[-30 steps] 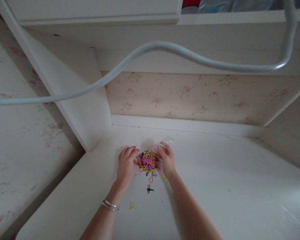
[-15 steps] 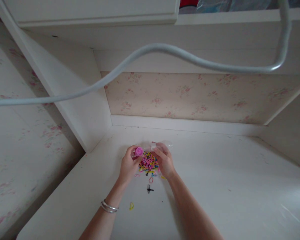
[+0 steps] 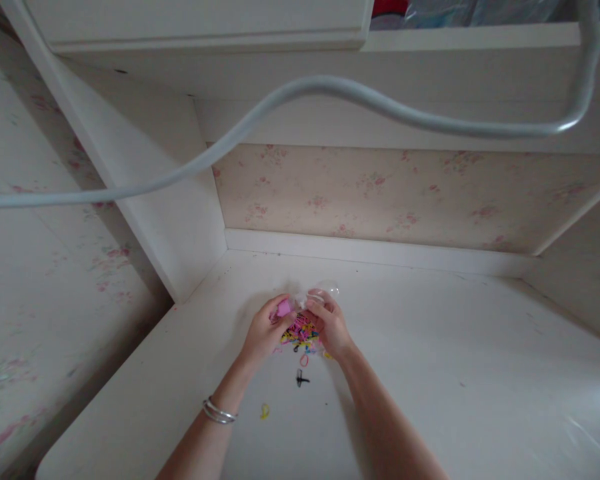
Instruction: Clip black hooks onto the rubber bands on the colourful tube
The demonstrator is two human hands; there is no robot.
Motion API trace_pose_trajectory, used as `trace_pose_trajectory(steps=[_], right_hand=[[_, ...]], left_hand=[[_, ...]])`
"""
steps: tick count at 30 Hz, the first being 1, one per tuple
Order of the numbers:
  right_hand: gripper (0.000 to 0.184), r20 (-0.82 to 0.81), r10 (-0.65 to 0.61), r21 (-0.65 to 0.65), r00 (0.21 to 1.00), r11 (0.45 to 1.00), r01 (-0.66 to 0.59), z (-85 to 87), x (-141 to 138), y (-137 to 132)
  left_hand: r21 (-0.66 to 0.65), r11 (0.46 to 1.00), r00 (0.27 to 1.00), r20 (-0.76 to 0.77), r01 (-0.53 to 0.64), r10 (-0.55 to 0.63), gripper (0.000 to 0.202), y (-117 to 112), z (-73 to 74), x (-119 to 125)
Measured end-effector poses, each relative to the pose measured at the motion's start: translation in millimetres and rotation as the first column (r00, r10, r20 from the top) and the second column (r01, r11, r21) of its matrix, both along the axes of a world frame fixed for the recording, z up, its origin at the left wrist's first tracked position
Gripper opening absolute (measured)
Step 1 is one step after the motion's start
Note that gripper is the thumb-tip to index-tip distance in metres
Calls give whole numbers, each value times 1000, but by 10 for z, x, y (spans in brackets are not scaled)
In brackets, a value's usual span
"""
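Note:
A pink cap (image 3: pixel 283 307) is pinched in the fingers of my left hand (image 3: pixel 264 331), and its side faces up. My right hand (image 3: pixel 333 328) is closed around a clear, see-through plastic container (image 3: pixel 329 288), whose rounded end shows beyond the fingers. Cap and container are close together, with the container's opening toward the cap; I cannot tell whether they touch. Below and between both hands lies a heap of small coloured rubber bands (image 3: pixel 301 335), partly covered by the fingers. Nearer to me are a loose red band (image 3: pixel 304 360), a black band-like piece (image 3: pixel 301 379) and a yellow band (image 3: pixel 265 411).
The white desk (image 3: pixel 420 360) ends at a left edge beside flowered wallpaper (image 3: pixel 105 273). A grey-white tube (image 3: pixel 325 85) crosses the view high up. Above hangs a white cabinet (image 3: pixel 205 27), with plastic-wrapped items (image 3: pixel 440 12) on its right shelf.
My left hand has turned the pink cap from its round face to its side and brought it nearer the container. My right hand has tilted the container slightly. The view has shifted a little.

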State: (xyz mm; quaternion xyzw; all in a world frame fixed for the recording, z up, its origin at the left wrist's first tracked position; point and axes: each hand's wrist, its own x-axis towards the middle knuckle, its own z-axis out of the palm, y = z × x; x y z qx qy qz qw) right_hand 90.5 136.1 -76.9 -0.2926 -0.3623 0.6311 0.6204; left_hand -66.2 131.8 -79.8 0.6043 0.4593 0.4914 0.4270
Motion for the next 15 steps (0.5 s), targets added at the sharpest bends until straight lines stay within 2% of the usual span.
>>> trace_pose_trajectory(steps=[6, 8, 12, 15], right_hand=[[35, 122, -39, -9, 992, 999, 40, -17, -20, 10], [49, 110, -64, 20, 992, 998, 62, 11, -32, -3], [92, 123, -95, 52, 988, 995, 90, 67, -41, -43], [93, 108, -118, 57, 987, 992, 112, 89, -10, -56]], left_hand=[[5, 999, 998, -33, -54, 54, 54, -51, 56, 39], [4, 998, 997, -31, -64, 64, 56, -56, 73, 54], [-18, 999, 998, -45, -42, 41, 53, -66, 94, 65], [-5, 999, 998, -44, -35, 34, 50, -68, 88, 47]])
